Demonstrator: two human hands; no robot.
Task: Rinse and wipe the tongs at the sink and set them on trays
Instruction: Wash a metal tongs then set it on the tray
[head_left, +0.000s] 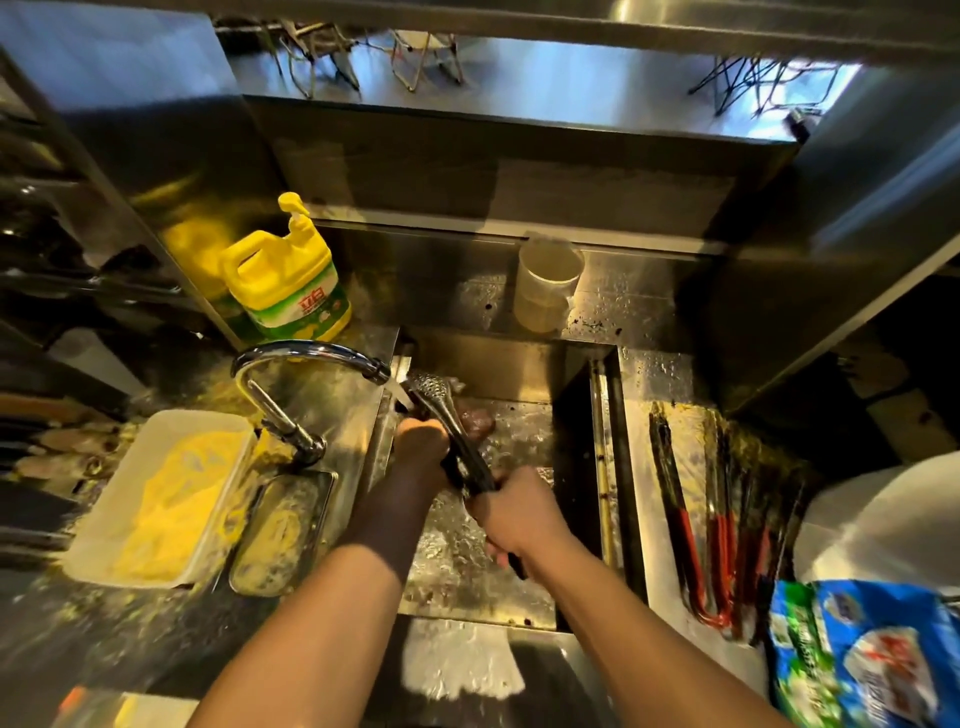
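Note:
A pair of metal tongs (445, 410) with a perforated head is held over the steel sink (524, 447), its head right under the water running from the curved chrome faucet (306, 358). My right hand (519, 512) grips the tongs' dark handle end. My left hand (421, 447) is closed around the tongs' middle, just below the water stream. Several more tongs with red handles (711, 525) lie side by side on the wet counter right of the sink.
A yellow detergent jug (285, 280) stands behind the faucet. A white tray with a yellow cloth (171, 499) and a small steel tray (280, 535) sit left of the sink. A plastic measuring cup (545, 286) stands behind it. A blue-green bag (862, 654) lies at the right.

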